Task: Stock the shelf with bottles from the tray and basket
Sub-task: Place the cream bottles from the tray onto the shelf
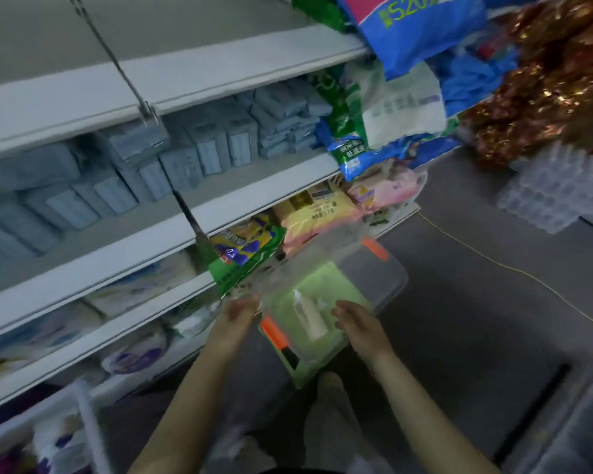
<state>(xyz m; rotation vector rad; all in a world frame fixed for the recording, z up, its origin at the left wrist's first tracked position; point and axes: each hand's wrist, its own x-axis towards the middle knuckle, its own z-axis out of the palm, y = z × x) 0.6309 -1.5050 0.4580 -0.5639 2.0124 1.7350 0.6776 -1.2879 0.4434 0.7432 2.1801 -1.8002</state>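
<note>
Bottle (309, 318) lying in clear tray (391, 285), left hand (238, 311) and right hand (355, 323) grasping its rims, shelf (117, 265) edge close left, open floor (476, 319) right

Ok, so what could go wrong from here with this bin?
The bottle lies loose on its side in the clear bin, so it may roll or slide if the bin tips. The bin is close to the green bag overhanging the shelf edge and could knock it off. A yellow cord crosses the floor, a possible trip hazard.
</note>
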